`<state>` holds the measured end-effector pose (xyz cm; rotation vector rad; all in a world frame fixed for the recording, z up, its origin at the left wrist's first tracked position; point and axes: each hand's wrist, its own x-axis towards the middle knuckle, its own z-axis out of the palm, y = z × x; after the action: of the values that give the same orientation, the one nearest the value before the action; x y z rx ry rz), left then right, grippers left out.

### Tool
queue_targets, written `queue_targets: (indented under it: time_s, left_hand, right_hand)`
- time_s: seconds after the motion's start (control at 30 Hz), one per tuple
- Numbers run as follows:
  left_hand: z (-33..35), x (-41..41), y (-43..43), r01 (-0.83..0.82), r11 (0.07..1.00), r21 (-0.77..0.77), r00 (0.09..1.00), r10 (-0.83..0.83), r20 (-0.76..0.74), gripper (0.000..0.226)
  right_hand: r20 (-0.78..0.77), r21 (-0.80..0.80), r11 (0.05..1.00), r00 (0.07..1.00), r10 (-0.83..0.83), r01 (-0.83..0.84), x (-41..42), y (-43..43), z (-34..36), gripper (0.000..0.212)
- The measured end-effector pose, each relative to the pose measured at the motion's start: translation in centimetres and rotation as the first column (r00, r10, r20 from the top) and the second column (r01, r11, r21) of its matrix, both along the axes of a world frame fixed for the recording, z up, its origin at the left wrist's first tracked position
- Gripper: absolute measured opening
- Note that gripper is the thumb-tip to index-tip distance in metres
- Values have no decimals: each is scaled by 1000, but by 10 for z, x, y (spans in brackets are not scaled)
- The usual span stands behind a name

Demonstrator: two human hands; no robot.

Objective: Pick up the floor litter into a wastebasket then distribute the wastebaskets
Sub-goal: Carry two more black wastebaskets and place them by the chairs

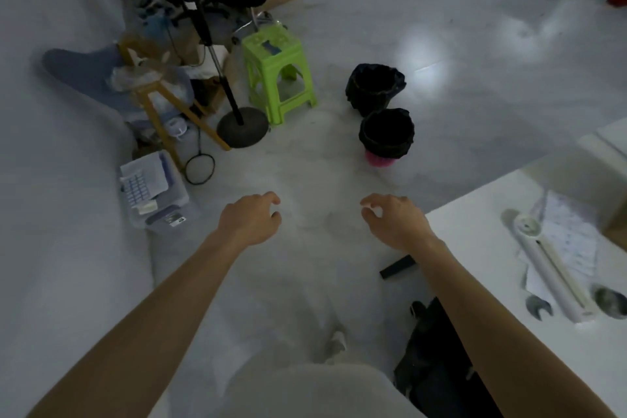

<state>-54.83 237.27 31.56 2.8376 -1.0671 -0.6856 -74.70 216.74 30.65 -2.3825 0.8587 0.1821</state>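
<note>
Left hand [251, 219], right hand [393, 219], both forearms [152, 309] bare, pale grey trousers [305, 390], white shoe [336, 344]

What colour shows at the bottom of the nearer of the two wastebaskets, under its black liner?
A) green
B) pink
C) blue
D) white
B: the nearer wastebasket shows a pink band at its base, just below the edge of its black liner.
</note>
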Motion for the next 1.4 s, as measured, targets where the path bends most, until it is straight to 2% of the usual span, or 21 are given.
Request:
queue_targets:
  time_s: [0.2,0.43,0.53,0.73,0.97,1.1,1.2,1.3,1.4]
  left_hand:
    - [-18,133,-108,82,995,49,994,-79,-70,38]
    - [-50,299,-272,264,964,21,957,-259,-128,39]
    - [-53,361,-346,320,947,28,941,-314,-129,37]
    - [-70,440,-503,423,905,53,886,-401,-232,38]
    - [-148,499,-691,406,909,94,864,-349,-363,37]
    - [-197,535,-776,355,926,131,866,-273,-419,32]
    - [-234,555,-829,335,929,157,868,-239,-436,32]
    - [-288,569,-877,353,912,210,861,-228,-455,34]
    - [-369,588,-921,354,896,269,846,-184,-500,37]
  right_hand:
    - [-43,10,997,996,-72,73,109,-87,-8,35]
    - [-146,51,946,939,-311,321,235,-207,-43,37]
    - [-163,75,888,884,-438,453,280,-256,-50,37]
    - [-164,153,736,751,-639,660,343,-348,-72,40]
    - [-294,275,574,636,-714,771,403,-479,-156,51]
    - [-382,310,435,530,-757,845,437,-550,-206,58]
    - [-427,341,292,423,-799,894,461,-585,-244,58]
    - [-497,387,95,295,-816,917,481,-612,-298,59]
    - [-566,388,-172,87,-820,906,503,-626,-371,64]
